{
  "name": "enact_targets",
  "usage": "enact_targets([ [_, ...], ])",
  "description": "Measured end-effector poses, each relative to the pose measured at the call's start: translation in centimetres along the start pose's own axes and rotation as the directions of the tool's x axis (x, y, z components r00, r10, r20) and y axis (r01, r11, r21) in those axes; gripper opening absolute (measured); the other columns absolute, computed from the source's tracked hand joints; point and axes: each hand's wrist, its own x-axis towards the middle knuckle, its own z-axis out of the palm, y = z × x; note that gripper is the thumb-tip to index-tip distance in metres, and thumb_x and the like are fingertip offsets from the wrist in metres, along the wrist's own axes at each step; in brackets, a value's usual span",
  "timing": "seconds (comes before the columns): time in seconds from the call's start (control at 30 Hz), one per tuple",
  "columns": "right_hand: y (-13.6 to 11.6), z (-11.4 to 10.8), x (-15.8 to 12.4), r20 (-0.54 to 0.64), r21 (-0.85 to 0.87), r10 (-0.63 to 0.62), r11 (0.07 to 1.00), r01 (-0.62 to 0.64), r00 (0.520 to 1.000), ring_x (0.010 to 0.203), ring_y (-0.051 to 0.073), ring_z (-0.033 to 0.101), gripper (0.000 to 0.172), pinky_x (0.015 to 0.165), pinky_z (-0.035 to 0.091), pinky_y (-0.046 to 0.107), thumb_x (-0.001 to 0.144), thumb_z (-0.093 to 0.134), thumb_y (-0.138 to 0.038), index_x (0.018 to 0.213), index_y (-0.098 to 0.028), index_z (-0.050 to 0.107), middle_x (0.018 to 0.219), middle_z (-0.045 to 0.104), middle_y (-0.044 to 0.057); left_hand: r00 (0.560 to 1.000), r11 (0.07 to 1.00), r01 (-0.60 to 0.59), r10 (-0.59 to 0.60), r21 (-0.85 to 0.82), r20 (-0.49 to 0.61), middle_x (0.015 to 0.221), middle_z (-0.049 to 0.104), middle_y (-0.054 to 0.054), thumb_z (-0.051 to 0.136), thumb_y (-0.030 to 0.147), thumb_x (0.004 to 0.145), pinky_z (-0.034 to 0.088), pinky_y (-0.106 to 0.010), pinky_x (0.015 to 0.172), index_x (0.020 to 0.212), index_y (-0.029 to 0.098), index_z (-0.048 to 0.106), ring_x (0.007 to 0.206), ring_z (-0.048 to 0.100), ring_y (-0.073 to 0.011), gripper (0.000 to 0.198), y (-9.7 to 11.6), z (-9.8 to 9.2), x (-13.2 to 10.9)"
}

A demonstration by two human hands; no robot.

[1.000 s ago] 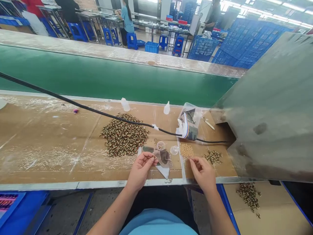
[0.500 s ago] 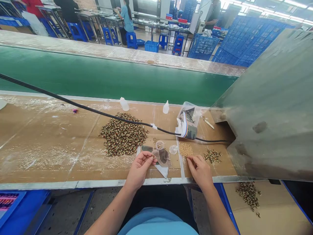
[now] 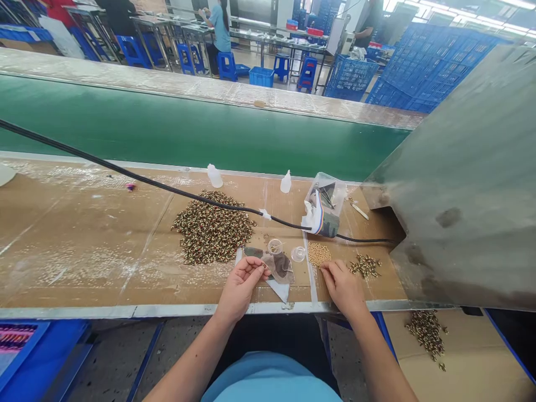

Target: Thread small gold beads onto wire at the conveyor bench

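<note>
My left hand (image 3: pixel 243 283) is curled in a pinch on a tiny part, right beside a stained cloth (image 3: pixel 280 267) lying on white paper. My right hand (image 3: pixel 342 283) rests on the cardboard bench top with its fingers bent, fingertips at the near edge of a small heap of pale beads (image 3: pixel 319 254). What those fingers hold, if anything, is hidden. A big pile of brown-and-gold small parts (image 3: pixel 213 228) lies left of the cloth. A smaller cluster of the same parts (image 3: pixel 366 266) lies right of my right hand. Two little clear cups (image 3: pixel 275 246) stand between the piles.
A black cable (image 3: pixel 125 174) crosses the bench to a clear box (image 3: pixel 325 204) holding tools. Two small white dropper bottles (image 3: pixel 215 176) stand behind the pile. A green conveyor belt (image 3: pixel 188 131) runs beyond. A grey slanted panel (image 3: pixel 464 184) fills the right. More parts (image 3: pixel 427 330) lie below it.
My right hand has slid a little forward and left, up to the edge of the bead heap. My left hand has kept its pinch in place.
</note>
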Motion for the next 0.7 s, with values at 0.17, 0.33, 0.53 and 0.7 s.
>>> enact_targets([
  [0.17, -0.01, -0.16, 0.11, -0.014, -0.06, -0.087, 0.994, 0.086, 0.996, 0.061, 0.013, 0.058, 0.04, 0.053, 0.039, 0.023, 0.097, 0.026, -0.032, 0.082, -0.02, 0.061, 0.077, 0.061, 0.004, 1.0, 1.0, 0.002, -0.002, 0.001, -0.004, 0.067, 0.064, 0.0, 0.076, 0.033, 0.063, 0.049, -0.025, 0.066, 0.077, 0.016, 0.06, 0.064, 0.062, -0.013, 0.027, 0.0, 0.0, 0.0],
  [0.33, -0.01, -0.27, 0.06, -0.003, -0.065, -0.096, 0.993, 0.096, 0.995, 0.062, 0.013, 0.057, 0.041, 0.054, 0.04, 0.024, 0.097, 0.024, -0.035, 0.082, -0.021, 0.06, 0.077, 0.059, 0.003, 1.0, 1.0, 0.006, -0.006, -0.003, 0.003, 0.067, 0.065, 0.0, 0.076, 0.032, 0.065, 0.048, -0.024, 0.067, 0.077, 0.017, 0.06, 0.064, 0.062, -0.0122, 0.025, -0.1, -0.05, -0.07],
  [0.53, 0.16, -0.27, -0.12, -0.008, 0.025, -0.123, 0.992, 0.123, 0.992, 0.067, 0.014, 0.059, 0.037, 0.06, 0.043, 0.025, 0.096, 0.029, -0.033, 0.08, -0.021, 0.059, 0.078, 0.06, 0.004, 1.0, 1.0, -0.018, 0.018, 0.006, 0.004, 0.067, 0.065, 0.0, 0.074, 0.031, 0.066, 0.049, -0.025, 0.068, 0.077, 0.017, 0.06, 0.064, 0.062, -0.0118, 0.023, -0.17, -0.03, -0.1],
  [0.7, 0.25, -0.29, -0.24, -0.031, 0.141, -0.029, 0.989, 0.033, 0.999, 0.07, 0.014, 0.06, 0.035, 0.063, 0.046, 0.025, 0.095, 0.031, -0.036, 0.08, -0.021, 0.06, 0.079, 0.062, 0.004, 1.0, 1.0, -0.009, 0.009, 0.005, 0.001, 0.067, 0.065, 0.0, 0.074, 0.032, 0.067, 0.049, -0.025, 0.067, 0.077, 0.017, 0.06, 0.066, 0.063, -0.0125, 0.023, -0.06, -0.01, -0.35],
])
